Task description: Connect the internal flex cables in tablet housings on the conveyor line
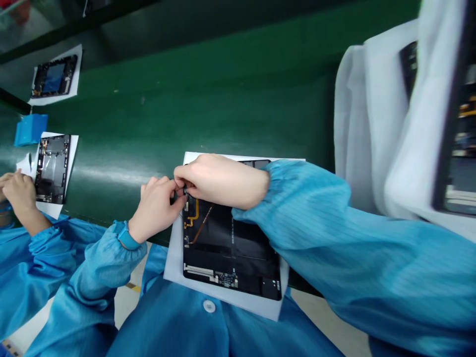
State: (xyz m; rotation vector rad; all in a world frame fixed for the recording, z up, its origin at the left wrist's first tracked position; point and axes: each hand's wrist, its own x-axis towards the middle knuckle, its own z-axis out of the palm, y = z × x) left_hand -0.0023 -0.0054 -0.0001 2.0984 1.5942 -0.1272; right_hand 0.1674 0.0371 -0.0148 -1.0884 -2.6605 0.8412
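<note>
A person's left hand [158, 206] and right hand [203, 173] meet, fingertips nearly together, at the far-left corner of an opened tablet [215, 248] on one white sheet [174, 258]; any grip on a part cannot be told. Light fingertips, sparing the orange flex cables [197, 208], seem best. Two more opened tablets [55, 171] lie left, two partly visible devices [459, 193] right.

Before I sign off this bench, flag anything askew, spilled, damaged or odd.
The white sheet and the opened device on it jut past the near edge of the green bench; that overhang looks odd. No spill or damage stands out.
</note>
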